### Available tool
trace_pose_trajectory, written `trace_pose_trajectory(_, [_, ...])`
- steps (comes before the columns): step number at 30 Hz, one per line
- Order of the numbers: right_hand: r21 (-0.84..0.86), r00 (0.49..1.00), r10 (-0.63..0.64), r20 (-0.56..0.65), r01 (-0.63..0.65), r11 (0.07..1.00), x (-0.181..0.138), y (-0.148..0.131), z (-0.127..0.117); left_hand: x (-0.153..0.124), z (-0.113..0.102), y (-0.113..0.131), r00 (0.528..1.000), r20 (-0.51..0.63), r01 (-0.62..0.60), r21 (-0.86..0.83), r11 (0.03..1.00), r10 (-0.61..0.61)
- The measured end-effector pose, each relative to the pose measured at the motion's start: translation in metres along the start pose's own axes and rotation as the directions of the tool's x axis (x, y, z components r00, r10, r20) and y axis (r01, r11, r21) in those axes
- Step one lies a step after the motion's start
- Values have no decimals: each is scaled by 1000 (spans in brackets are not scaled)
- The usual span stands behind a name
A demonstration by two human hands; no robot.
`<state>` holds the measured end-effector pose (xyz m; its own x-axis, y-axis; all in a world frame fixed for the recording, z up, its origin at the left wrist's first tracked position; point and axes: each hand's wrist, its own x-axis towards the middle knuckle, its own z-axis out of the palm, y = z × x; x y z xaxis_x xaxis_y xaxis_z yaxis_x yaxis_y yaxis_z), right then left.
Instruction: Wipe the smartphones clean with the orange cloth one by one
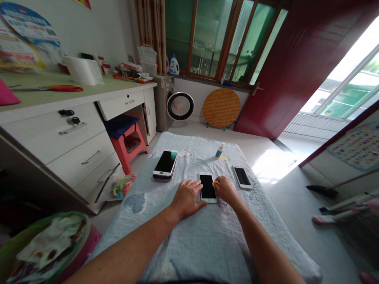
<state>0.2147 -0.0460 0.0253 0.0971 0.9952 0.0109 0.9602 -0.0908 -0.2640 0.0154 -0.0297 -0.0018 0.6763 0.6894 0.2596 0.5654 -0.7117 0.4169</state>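
A white phone (207, 187) with a dark screen lies face up on a pale blue cloth (204, 240). My left hand (187, 198) rests flat on the cloth, fingers stretched out, touching the phone's left edge. My right hand (225, 188) sits closed at the phone's right edge, pinching something small and yellow that I cannot make out. A second white phone (242, 177) lies just right of my right hand. Further left, a larger white phone (165, 163) sits stacked on another device.
A small spray bottle (219, 151) and a yellow scrap (224, 158) lie at the cloth's far end. A white desk with drawers (74, 134) and a red stool (128, 144) stand left. A green-rimmed bin (47, 248) is near left. A broom (334, 187) lies right.
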Motion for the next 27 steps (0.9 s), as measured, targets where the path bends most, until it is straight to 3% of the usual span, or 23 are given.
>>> trace_pose_trajectory(7, [88,999,-23,45,19,996,-48,-5,-6,0,-1,-2,1000,-2,12,-4,1000,-12])
trace_pose_trajectory(11, [168,978,-136,160,108,980,-59,-12,-18,0,-7,-3,1000,19,16,-15,1000,-16])
trace_pose_trajectory(13, [230,967,-211,141,175,957,-58,-19,-21,0,-10,-4,999,33,13,-24,1000,-12])
trace_pose_trajectory(21, [210,965,-258,57,241,948,-18,-31,-2,-1,-12,-7,999,49,12,-48,999,-10])
trace_pose_trajectory(27, [58,987,-158,-27,159,986,33,-20,3,1,-14,-6,999,52,-1,-64,998,4])
